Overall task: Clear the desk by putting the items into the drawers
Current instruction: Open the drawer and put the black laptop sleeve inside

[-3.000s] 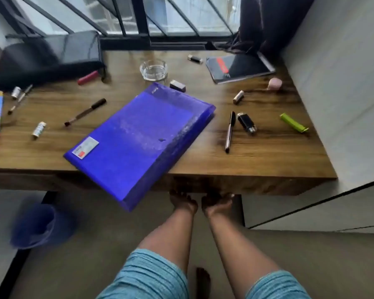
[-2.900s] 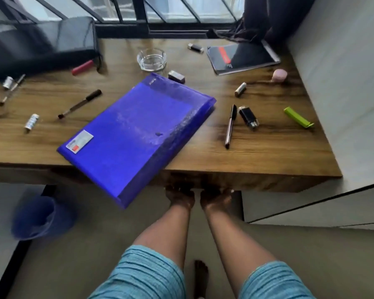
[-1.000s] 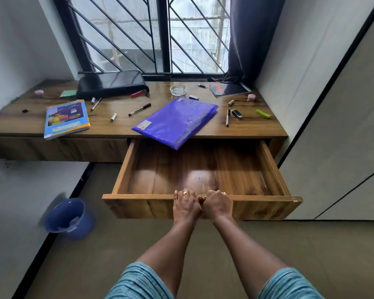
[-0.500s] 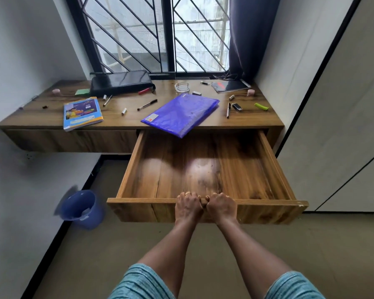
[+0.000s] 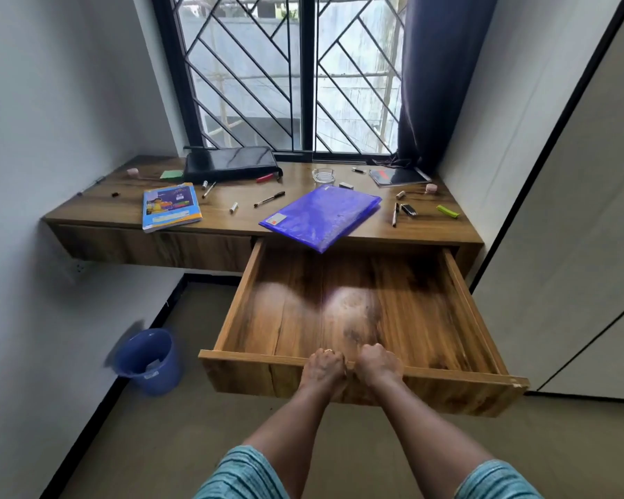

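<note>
Wooden drawer [image 5: 339, 311] gaped empty at lower centre, both hands, left [image 5: 323, 365] and right [image 5: 377, 363], clenched on its front rim. Purple folder [image 5: 321, 216] lay above on desk [image 5: 101, 207], overhanging, long axis diagonal, roughly equidistant.

Lit by soft daylight through the black-barred window [image 5: 296, 73], with pale glare pooled on the floor of the open wooden drawer [image 5: 339, 304], a faint shadow behind the blue plastic bucket [image 5: 148, 360], sharp at centre but bowed by wide-angle distortion toward the edges.
</note>
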Demonstrator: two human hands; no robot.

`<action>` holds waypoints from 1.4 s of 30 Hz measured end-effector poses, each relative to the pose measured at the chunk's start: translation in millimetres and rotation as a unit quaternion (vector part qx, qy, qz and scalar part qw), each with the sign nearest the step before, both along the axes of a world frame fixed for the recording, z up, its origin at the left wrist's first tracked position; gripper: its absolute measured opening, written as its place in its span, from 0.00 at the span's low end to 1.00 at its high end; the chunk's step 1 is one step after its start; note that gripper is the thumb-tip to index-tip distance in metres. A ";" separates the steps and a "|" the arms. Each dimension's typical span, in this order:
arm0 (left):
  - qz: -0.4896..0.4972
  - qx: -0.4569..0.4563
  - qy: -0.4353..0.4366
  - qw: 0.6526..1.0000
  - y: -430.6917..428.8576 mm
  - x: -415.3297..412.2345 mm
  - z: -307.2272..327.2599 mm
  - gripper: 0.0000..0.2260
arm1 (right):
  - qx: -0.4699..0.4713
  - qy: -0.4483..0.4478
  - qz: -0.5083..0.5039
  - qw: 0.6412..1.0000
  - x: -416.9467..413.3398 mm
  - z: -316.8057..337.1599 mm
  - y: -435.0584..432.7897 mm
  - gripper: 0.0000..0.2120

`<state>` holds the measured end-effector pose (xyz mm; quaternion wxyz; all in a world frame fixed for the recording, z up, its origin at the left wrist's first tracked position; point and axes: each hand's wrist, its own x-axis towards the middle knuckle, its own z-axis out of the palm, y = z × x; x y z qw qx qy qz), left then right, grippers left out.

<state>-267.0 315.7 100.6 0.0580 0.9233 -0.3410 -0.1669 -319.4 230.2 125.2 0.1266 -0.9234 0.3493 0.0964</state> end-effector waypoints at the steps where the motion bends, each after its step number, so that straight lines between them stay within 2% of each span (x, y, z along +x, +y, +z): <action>1: -0.009 0.003 0.011 1.000 2.3 2.4 1.7 0.15 | 0.004 0.016 0.000 1.000 3.5 0.2 0.4 0.12; 6: -0.007 -0.009 0.034 0.999 15.7 45.6 16.8 0.14 | 0.024 0.047 -0.036 0.998 38.5 9.6 5.8 0.13; 12: 0.044 -0.057 -0.002 0.997 41.8 146.1 37.6 0.16 | 0.104 -0.025 -0.097 0.990 127.9 37.7 23.6 0.20; 18: 0.070 -0.105 -0.023 0.992 86.0 240.4 58.8 0.17 | 0.057 -0.040 -0.056 0.996 240.0 68.7 65.7 0.17; 23: 0.101 -0.119 -0.045 0.987 131.9 319.2 80.6 0.16 | 0.083 -0.075 -0.028 0.993 327.3 88.8 110.2 0.16; 30: 0.143 -0.131 -0.058 0.979 169.1 414.3 86.5 0.16 | 0.087 -0.074 -0.008 0.993 419.9 80.9 141.3 0.15; 35: 0.150 -0.119 -0.067 0.979 185.3 489.7 90.9 0.16 | 0.112 -0.097 -0.005 0.989 497.1 82.5 152.8 0.16; 42: 0.101 -0.055 -0.062 0.991 185.6 592.6 94.3 0.16 | 0.144 -0.123 -0.036 0.981 605.6 82.9 156.1 0.17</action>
